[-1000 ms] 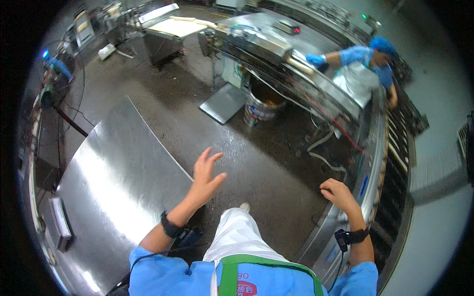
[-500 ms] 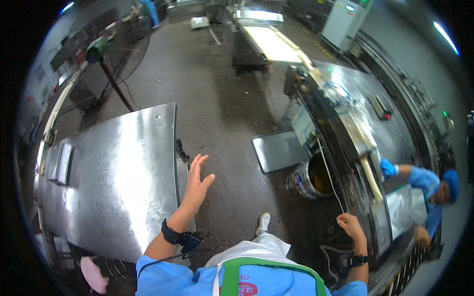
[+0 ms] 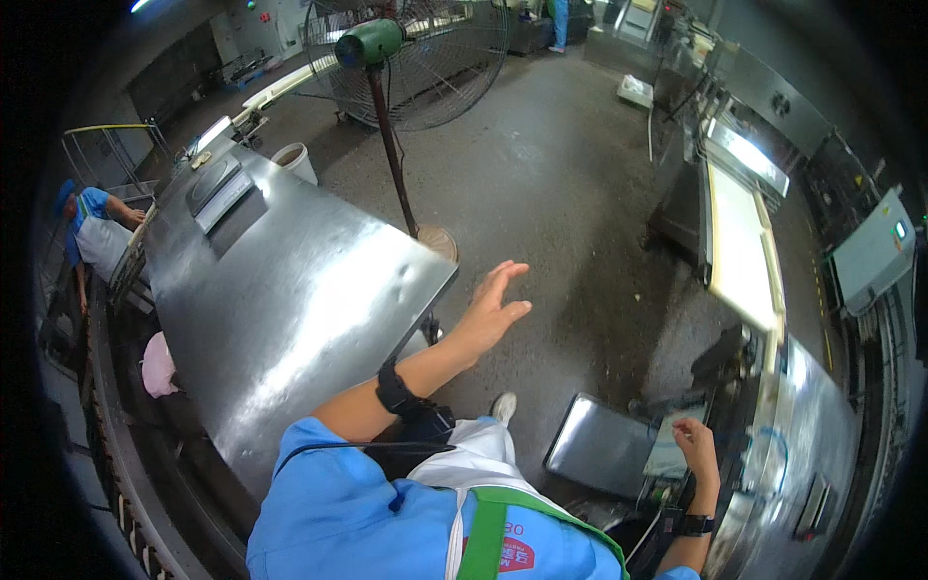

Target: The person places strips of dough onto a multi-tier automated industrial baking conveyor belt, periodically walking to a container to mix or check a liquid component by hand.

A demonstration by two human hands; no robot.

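Note:
My left hand point(image 3: 491, 314) is held out over the wet floor, just off the right corner of a steel table point(image 3: 300, 280). Its fingers are stretched and the thumb stands apart; nothing is in it. On that wrist sits a black strap with a cable. My right hand point(image 3: 696, 449) hangs at the lower right with fingers loosely bent and no object visible in it. It is nearest to a dark-rimmed metal tray point(image 3: 601, 447) and the conveyor machine's near end. A black band point(image 3: 692, 525) is on the right wrist.
A large green-motored fan point(image 3: 372, 43) on a pole stands beyond the table. A white bucket point(image 3: 295, 162) is behind it. A white conveyor belt point(image 3: 739, 242) runs along the right. A co-worker in blue point(image 3: 101, 232) is at the far left. My white shoe point(image 3: 504, 408) is on the floor.
My view has swung left, bringing the fan and a co-worker at the left into sight; the co-worker on the right has left the view. My left hand stays outstretched, and my right hand's fingers have loosened.

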